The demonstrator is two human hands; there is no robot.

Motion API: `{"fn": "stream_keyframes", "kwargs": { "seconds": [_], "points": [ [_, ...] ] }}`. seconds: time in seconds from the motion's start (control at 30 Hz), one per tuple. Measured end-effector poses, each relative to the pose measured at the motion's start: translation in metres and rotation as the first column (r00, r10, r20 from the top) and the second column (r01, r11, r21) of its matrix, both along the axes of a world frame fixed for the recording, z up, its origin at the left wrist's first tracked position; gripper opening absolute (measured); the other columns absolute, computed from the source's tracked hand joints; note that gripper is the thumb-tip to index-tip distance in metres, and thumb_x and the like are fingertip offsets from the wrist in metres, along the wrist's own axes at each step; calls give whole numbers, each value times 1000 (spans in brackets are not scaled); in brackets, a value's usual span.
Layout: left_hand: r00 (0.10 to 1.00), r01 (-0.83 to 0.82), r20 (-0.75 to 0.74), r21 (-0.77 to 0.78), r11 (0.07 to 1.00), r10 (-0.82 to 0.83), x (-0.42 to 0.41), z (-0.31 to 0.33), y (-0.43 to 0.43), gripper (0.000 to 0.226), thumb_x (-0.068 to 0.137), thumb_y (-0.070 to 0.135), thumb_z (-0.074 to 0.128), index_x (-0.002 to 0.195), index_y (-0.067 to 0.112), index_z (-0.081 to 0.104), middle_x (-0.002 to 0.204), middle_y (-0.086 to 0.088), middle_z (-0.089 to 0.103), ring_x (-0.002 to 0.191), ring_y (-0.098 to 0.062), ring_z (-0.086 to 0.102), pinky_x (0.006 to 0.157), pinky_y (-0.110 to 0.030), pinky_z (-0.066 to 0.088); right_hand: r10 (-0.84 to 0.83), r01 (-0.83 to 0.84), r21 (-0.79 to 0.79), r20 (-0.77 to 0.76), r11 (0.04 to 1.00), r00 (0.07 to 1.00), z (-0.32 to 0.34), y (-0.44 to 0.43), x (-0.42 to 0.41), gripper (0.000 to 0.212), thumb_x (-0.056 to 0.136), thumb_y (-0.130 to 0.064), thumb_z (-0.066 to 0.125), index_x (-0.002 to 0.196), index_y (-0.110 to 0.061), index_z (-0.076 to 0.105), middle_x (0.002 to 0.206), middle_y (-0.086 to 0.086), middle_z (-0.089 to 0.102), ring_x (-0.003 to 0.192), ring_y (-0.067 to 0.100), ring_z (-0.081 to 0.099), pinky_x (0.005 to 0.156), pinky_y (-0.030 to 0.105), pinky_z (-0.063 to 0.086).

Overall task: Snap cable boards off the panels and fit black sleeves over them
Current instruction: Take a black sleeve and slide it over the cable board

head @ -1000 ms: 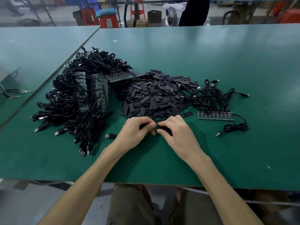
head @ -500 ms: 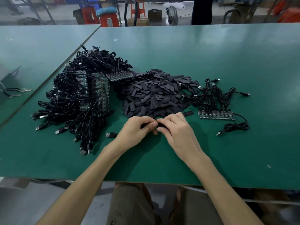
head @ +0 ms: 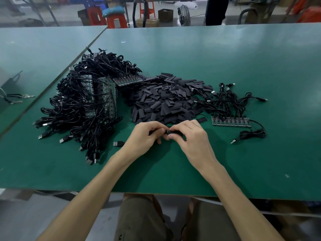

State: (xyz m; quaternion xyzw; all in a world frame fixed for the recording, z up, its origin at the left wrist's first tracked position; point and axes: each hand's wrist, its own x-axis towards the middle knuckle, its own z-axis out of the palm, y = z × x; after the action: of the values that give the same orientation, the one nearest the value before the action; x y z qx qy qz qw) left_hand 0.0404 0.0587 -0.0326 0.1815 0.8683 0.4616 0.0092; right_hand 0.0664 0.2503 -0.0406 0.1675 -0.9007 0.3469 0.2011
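two hands meet low over the green table [head: 243,66], just this side of the heap of black sleeves [head: 166,101]. the right hand [head: 191,138] pinches one black sleeve [head: 175,132] between thumb and fingers, while the left hand [head: 145,136] is curled round a small dark piece [head: 153,132] that touches the sleeve's end and is mostly hidden. a tangle of cables and panels [head: 86,105] lies to the left, and a single panel [head: 231,121] to the right.

The worktop [head: 225,162] is a smooth green mat with a dull sheen. The heaped sleeves [head: 165,101] look matt black; at their nine o'clock, cables [head: 78,105] are glossy black plastic with bright metal plugs [head: 42,136].
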Motion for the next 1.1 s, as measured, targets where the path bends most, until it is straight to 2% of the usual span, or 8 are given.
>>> {"fn": "stream_keyframes", "kwargs": {
  "seconds": [0.27,0.4,0.6,0.77,0.9,1.0,1.1],
  "points": [
    [998,-16,60,70,997,11,1,1,1,12,101,10,60,100,15,71,79,7,76,64,-16,67,69,-22,52,26,-26,-9,-9,1000,1000,-2,0,-1,18,87,-19,81,102,-9,78,96,-1,72,96,19,56,86,24,45],
    [997,-4,79,92,996,-3,1,1,1,11,101,12,61,101,14,71,80,7,77,65,-15,66,69,-21,52,17,-17,-3,-20,1000,1000,-1,-1,0,15,87,-19,80,99,-9,78,93,-1,71,91,18,55,84,15,38],
    [997,-15,76,84,996,9,2,1,1,10,100,14,63,100,18,72,81,9,77,65,-14,66,69,-21,53,23,-21,-35,31,999,999,2,0,0,19,86,-20,82,101,-9,79,95,0,72,95,18,56,86,19,43],
    [999,-5,37,49,999,3,6,1,4,11,101,14,62,98,19,71,84,11,77,71,-15,67,71,-27,56,-22,25,-46,74,999,997,3,0,-1,18,88,-21,80,102,-10,80,97,1,73,97,20,58,87,28,47],
    [999,22,33,5,1000,-23,6,1,3,12,101,13,62,102,20,72,86,12,77,76,-13,68,74,-26,56,-12,21,-65,133,998,991,2,2,-3,16,90,-24,78,101,-14,80,97,-1,73,98,18,57,86,22,44],
    [997,71,41,-46,996,-69,4,3,-3,15,99,13,65,107,23,72,89,16,76,82,-6,69,78,-21,55,8,8,-90,174,996,985,1,3,-6,13,91,-26,77,100,-17,80,95,-3,71,97,18,57,86,25,44],
    [997,22,-65,-115,993,-29,6,2,-2,16,95,18,70,106,29,71,89,20,74,89,1,68,82,-21,54,26,-6,-96,216,995,976,0,4,-8,16,91,-28,77,103,-18,79,98,-5,71,99,17,58,88,30,47]
  ]
}}
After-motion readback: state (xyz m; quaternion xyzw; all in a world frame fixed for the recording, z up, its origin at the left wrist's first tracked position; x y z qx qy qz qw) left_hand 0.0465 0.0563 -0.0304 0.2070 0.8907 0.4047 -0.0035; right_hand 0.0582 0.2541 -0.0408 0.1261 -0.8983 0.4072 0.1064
